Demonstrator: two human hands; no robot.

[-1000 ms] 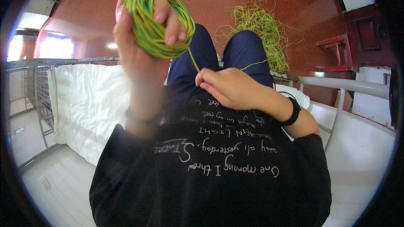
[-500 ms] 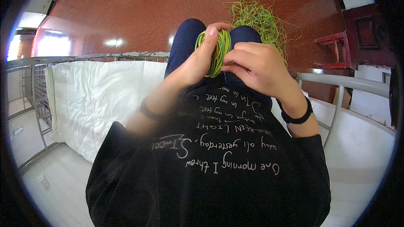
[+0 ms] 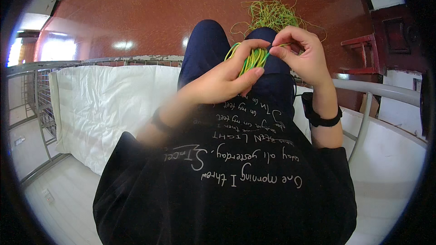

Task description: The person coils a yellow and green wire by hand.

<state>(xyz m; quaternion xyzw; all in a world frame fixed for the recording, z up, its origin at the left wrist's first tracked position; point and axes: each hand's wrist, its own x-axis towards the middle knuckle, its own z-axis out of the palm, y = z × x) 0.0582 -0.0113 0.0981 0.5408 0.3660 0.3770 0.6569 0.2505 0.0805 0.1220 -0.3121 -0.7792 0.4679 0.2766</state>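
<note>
A coil of yellow-green wire (image 3: 255, 61) sits above my lap, near my right knee. My left hand (image 3: 231, 70) is closed around it, thumb and fingers wrapped over the loops. Just right of the coil, my right hand (image 3: 302, 54) pinches a single strand of the same wire between thumb and fingertips. Beyond my right knee, a loose tangle of yellow-green wire (image 3: 272, 14) lies spread on the floor. Part of the coil is hidden behind my left fingers.
White bedding (image 3: 113, 109) covers the bed I sit on, with a metal rail (image 3: 372, 88) at my right. A red wooden stool (image 3: 363, 54) stands on the reddish-brown floor (image 3: 150, 9) beside a dark red door (image 3: 399, 41).
The coil has turned and shifted right in my left hand. My right hand has moved up and right, away from the coil's side, with a strand in its pinch.
</note>
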